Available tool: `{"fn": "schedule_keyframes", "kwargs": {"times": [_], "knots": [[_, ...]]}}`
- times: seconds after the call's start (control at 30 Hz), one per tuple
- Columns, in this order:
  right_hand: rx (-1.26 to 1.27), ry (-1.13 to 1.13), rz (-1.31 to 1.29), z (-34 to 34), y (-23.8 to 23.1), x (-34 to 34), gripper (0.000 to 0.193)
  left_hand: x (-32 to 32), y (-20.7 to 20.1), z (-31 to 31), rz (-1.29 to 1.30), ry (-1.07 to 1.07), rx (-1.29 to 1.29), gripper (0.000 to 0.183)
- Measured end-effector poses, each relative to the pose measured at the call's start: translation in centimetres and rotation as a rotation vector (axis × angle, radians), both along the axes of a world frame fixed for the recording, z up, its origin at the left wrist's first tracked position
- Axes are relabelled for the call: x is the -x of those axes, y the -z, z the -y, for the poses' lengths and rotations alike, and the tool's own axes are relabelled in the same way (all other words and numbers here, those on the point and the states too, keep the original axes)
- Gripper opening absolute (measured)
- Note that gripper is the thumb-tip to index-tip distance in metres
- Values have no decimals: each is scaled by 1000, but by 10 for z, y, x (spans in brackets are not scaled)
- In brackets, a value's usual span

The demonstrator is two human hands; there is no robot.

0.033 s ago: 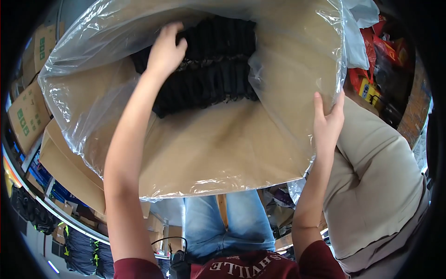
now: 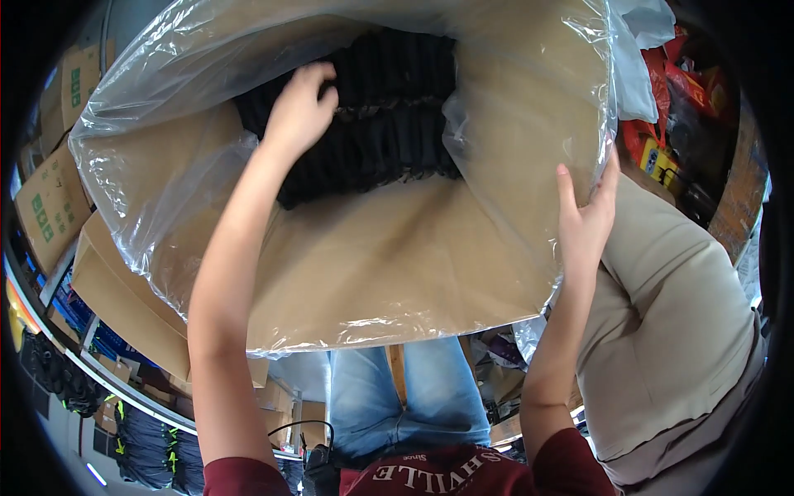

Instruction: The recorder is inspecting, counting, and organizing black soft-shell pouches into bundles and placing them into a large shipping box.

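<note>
A big brown carton (image 2: 347, 281) with a clear plastic liner (image 2: 124, 198) opens in front of me. Deep inside it, black cloth-like bundles (image 2: 372, 149) are packed in two rows; what kind they are I cannot make out. My left hand (image 2: 302, 112) reaches over the left part of these bundles, thumb apart from slightly bent fingers, with nothing seen in it. At the carton's right side, my right hand (image 2: 589, 211) rests against the liner's edge, thumb and fingers spread.
A beige padded bundle (image 2: 670, 306) bulges at the right, below red plastic bags (image 2: 653, 116). Cartons (image 2: 54, 198) stand at the left, near a metal shelf edge (image 2: 124, 393). Dark bundles with bright yellow-green ties (image 2: 149, 446) lie at lower left.
My left hand has shifted slightly toward me and to the right over the black bundles. My right hand stays at the liner's edge, nearly unmoved.
</note>
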State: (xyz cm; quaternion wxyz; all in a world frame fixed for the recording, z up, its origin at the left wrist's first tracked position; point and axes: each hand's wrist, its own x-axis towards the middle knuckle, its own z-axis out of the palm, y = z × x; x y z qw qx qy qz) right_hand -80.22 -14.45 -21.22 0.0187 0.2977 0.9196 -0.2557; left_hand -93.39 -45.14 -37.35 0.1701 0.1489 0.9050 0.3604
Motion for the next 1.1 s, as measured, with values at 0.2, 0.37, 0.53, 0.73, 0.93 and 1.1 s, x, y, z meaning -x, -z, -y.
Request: {"fn": "schedule_keyframes", "kwargs": {"times": [0.2, 0.37, 0.53, 0.73, 0.93, 1.1], "knots": [[78, -24, -315, 36, -49, -21, 58, -151, -81, 64, 562, 468, 277, 38], [589, -101, -236, 119, -132, -83, 32, -206, -185, 53, 753, 508, 222, 41], [671, 204, -236, 166, -193, -177, 30, -196, -279, 19, 573, 893, 83, 35], [466, 545, -425, 188, -265, -302, 29, -190, -345, -3, 684, 1076, 203, 30], [198, 904, -612, 189, -284, -408, 21, -265, -395, -94, 521, 1466, 291, 31], [139, 1036, -633, 152, -287, -484, 19, -354, -408, -164, 547, 1614, 304, 34]]}}
